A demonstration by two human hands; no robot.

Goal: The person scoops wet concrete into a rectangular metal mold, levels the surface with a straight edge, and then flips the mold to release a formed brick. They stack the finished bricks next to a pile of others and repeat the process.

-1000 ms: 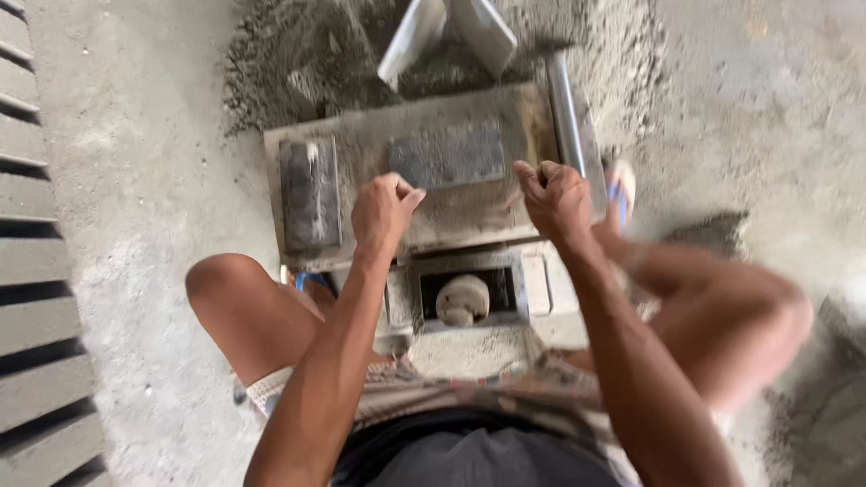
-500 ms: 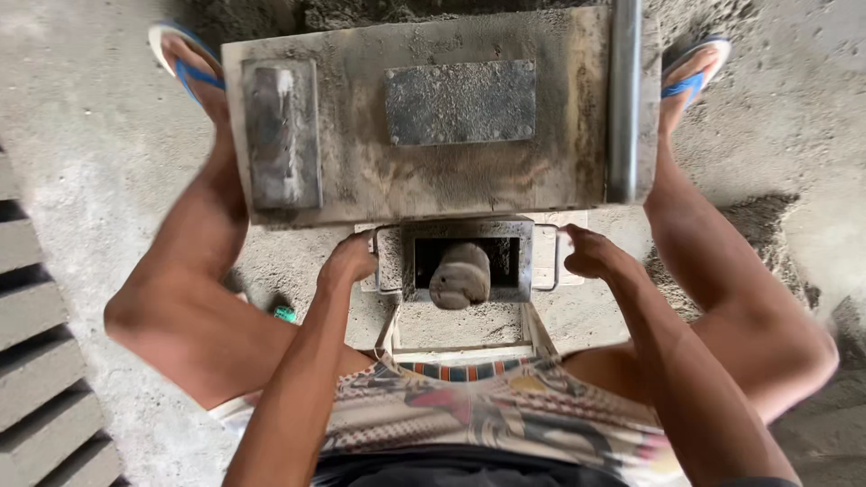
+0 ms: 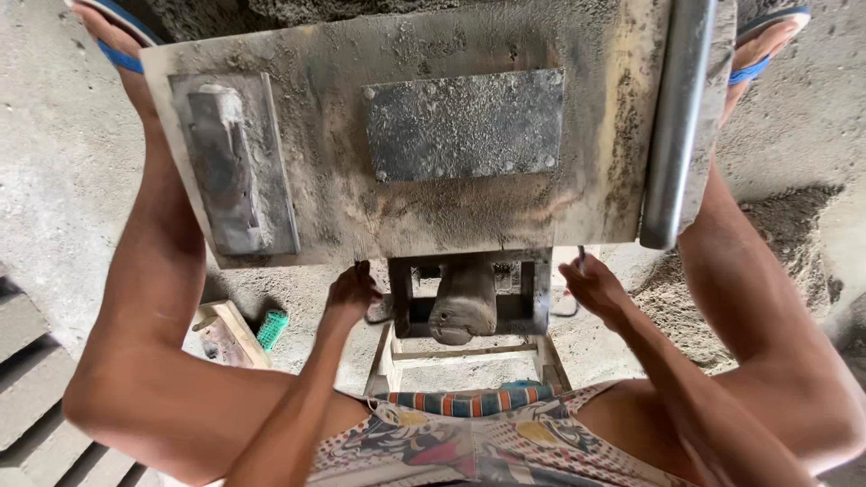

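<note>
A dusty grey metal block mould [image 3: 424, 135] fills the upper middle of the head view, with a steel pipe handle [image 3: 677, 117] along its right side and a dark plate [image 3: 465, 126] on top. My left hand [image 3: 350, 294] is closed on the frame's lower left edge, under the mould. My right hand [image 3: 591, 285] grips a thin metal part at the lower right edge. Between them sits a rounded grey roller [image 3: 462, 307] in a dark frame. My bare legs straddle the machine.
Blue sandals [image 3: 122, 36] are on my feet at both top corners. A wooden tool and a small green brush [image 3: 272, 328] lie on the concrete floor at left. Grey blocks [image 3: 36, 397] stack at lower left. A heap of sand [image 3: 776, 243] lies at right.
The view has come closer to the machine. Both hands dropped from the mould's top surface to the lower frame edges beside the roller.
</note>
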